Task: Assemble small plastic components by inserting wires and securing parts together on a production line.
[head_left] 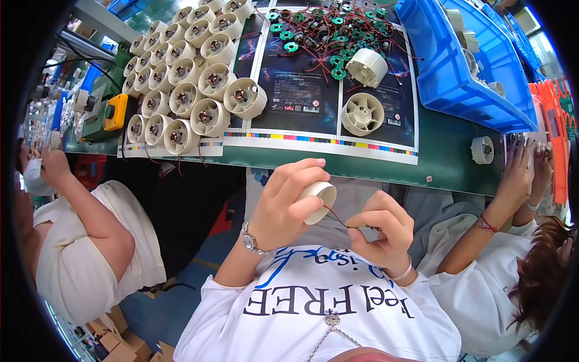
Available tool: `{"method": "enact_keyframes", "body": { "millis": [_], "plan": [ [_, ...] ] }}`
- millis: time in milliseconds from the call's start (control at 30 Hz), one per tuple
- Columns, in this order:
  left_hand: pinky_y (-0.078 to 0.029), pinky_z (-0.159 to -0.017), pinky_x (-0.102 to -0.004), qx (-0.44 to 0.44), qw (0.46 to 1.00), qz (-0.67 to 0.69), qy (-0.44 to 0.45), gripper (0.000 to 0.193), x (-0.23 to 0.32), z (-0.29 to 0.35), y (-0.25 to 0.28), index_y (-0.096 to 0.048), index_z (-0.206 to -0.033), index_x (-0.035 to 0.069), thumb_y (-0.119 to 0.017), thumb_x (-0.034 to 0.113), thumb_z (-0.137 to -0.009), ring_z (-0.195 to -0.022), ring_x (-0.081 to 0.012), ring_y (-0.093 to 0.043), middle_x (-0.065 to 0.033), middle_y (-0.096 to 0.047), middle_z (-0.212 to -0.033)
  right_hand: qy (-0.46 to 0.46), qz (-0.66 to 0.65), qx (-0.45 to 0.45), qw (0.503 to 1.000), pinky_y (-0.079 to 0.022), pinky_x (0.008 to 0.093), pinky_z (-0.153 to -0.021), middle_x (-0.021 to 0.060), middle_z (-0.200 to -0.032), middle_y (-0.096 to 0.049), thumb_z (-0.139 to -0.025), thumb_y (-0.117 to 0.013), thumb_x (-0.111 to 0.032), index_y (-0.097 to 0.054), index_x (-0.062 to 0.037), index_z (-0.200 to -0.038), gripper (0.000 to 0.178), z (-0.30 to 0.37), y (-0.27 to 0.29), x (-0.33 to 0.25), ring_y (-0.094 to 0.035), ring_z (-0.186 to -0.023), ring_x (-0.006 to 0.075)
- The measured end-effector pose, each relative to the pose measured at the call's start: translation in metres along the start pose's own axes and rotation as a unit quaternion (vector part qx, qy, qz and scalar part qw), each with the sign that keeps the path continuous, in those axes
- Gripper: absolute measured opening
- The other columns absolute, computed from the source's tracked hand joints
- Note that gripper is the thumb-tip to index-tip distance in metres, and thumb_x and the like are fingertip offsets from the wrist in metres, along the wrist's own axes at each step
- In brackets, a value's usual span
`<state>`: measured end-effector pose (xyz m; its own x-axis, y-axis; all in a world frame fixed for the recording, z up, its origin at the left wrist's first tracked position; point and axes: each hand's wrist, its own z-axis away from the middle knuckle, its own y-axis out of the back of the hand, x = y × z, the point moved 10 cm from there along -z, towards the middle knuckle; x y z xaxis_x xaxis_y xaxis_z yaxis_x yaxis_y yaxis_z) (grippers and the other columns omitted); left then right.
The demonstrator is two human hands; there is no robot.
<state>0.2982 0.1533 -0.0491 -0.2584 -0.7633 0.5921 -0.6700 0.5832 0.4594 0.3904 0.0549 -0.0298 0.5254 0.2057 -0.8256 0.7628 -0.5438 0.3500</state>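
Above my lap, just off the table edge, my left hand is wrapped round a white cylindrical fan housing, its round rim tilted up and to the right. From the housing a thin dark red wire runs to my right hand, whose thumb and forefinger pinch it. What sits inside the housing is hidden from this angle. On the table ahead, two more housings, one on its side and one showing its inner vanes, lie near a heap of small green circuit boards with red and black wires.
Several rows of white housings with copper coils fill the table's left. Printed sheets cover the green tabletop. A blue bin with housings stands at right, beside a lone housing. Co-workers sit on both sides.
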Motion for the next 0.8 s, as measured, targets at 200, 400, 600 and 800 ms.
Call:
{"method": "enact_keyframes", "body": {
  "millis": [200,400,600,800],
  "plan": [
    [-0.048,-0.088,-0.037,-0.019,0.993,-0.108,0.039,0.054,0.006,-0.01,-0.007,-0.049,-0.113,0.017,-0.074,0.0,-0.069,-0.122,-0.0267,-0.051,-0.0073,-0.057,-0.124,-0.026,-0.092,0.056,0.994,-0.035,0.0224,-0.052,0.0027,-0.071,-0.055,-0.067,-0.073,0.001,-0.068,-0.0035,-0.081,0.016,-0.005,0.006,0.01,-0.043,-0.061,0.0123],
    [-0.048,-0.089,-0.0364,-0.042,0.988,-0.106,0.102,0.06,0.0,-0.011,-0.006,-0.056,-0.117,0.019,-0.075,0.001,-0.064,-0.119,-0.0247,-0.052,-0.0076,-0.056,-0.128,-0.058,-0.042,0.012,0.997,-0.036,0.0225,-0.051,0.0034,-0.072,-0.058,-0.069,-0.072,0.001,-0.068,-0.0031,-0.084,0.016,-0.008,-0.002,0.015,-0.044,-0.058,0.0124],
    [-0.047,-0.09,-0.035,0.014,0.984,-0.125,0.123,0.061,-0.005,-0.01,0.008,-0.064,-0.116,0.02,-0.075,-0.001,-0.059,-0.114,-0.0252,-0.052,-0.0058,-0.056,-0.129,-0.052,-0.024,-0.063,0.996,-0.035,0.0228,-0.051,0.0037,-0.073,-0.058,-0.071,-0.071,0.001,-0.067,-0.0027,-0.085,0.015,-0.006,-0.011,0.012,-0.043,-0.055,0.0133],
    [-0.048,-0.091,-0.0341,0.019,0.982,-0.137,0.129,0.065,-0.005,-0.011,0.011,-0.067,-0.116,0.022,-0.074,-0.002,-0.057,-0.11,-0.0262,-0.051,-0.0036,-0.058,-0.128,-0.047,0.009,-0.118,0.992,-0.034,0.0235,-0.05,0.0035,-0.071,-0.057,-0.071,-0.07,0.001,-0.067,-0.003,-0.084,0.014,-0.002,-0.02,0.009,-0.043,-0.054,0.0143]
  ]
}}
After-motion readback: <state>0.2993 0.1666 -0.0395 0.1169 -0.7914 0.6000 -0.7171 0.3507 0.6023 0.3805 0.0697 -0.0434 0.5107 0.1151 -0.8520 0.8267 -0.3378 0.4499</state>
